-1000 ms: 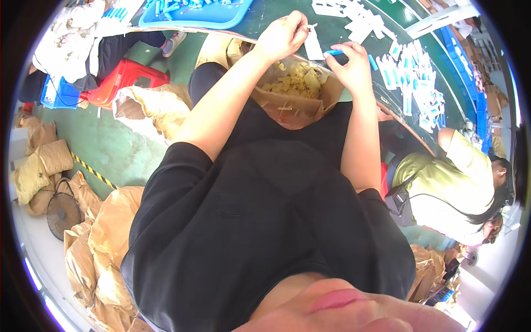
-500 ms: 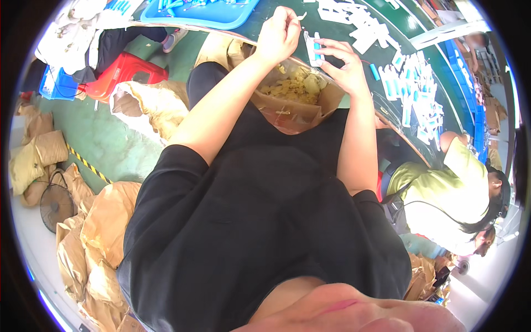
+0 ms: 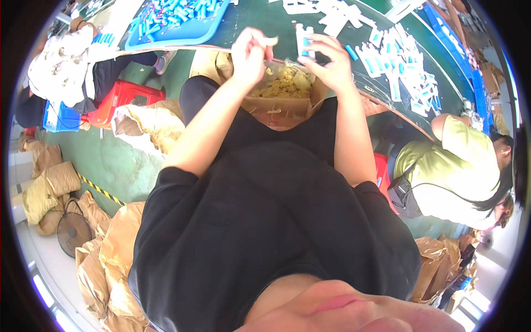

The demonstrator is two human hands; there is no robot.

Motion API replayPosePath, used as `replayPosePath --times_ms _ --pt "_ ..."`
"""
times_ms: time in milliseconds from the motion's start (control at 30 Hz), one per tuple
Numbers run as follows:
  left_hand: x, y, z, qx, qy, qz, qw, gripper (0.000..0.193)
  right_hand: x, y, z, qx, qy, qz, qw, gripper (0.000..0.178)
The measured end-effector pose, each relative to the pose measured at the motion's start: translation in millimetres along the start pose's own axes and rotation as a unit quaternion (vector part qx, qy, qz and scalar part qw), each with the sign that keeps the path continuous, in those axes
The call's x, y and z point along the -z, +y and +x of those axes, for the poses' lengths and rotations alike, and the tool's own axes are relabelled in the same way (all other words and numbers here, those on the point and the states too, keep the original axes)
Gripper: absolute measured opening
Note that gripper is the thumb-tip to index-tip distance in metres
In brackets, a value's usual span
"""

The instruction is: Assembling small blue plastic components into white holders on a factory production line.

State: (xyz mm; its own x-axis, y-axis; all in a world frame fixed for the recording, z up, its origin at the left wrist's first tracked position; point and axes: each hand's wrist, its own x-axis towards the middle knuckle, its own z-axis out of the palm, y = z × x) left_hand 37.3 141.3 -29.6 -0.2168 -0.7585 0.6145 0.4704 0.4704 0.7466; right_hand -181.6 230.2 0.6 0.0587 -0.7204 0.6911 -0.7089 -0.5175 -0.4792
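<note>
Head view: a small pale scrap is pinched in the left hand, while a white card with a blue tube is gripped by the curled fingers of the right hand, both held over the open brown bag of yellowish scraps in the lap, at the near edge of the green tabletop. The scrap is judged best released directly above the bag mouth, with the card kept level. Carded pieces are spread far right, a blue tray far left; a co-worker in yellow is seated right, brown sacks on the green floor.
</note>
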Motion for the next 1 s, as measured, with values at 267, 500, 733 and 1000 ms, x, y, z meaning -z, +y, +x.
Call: replayPosePath --times_ms 267,500,733,1000 --pt "24.5 -31.9 -61.4 0.094 -0.175 0.424 0.884 0.007 126.7 57.6 -27.3 -0.091 0.156 -0.360 0.915 0.033" --pt "8.7 -37.2 -69.6 0.209 -0.441 0.674 0.555 0.046 82.1 40.2 -26.0 -0.105 0.128 -0.205 0.965 0.021" --pt "-68.6 53.4 12.5 0.055 -0.458 0.186 0.868 0.014 42.8 25.3 -38.0 -0.140 0.123 -0.385 0.904 0.025" --pt "-132.7 -47.4 113.5 0.003 -0.232 0.567 0.790 0.047 46.8 22.8 -37.7 -0.142 0.091 -0.322 0.932 0.028"
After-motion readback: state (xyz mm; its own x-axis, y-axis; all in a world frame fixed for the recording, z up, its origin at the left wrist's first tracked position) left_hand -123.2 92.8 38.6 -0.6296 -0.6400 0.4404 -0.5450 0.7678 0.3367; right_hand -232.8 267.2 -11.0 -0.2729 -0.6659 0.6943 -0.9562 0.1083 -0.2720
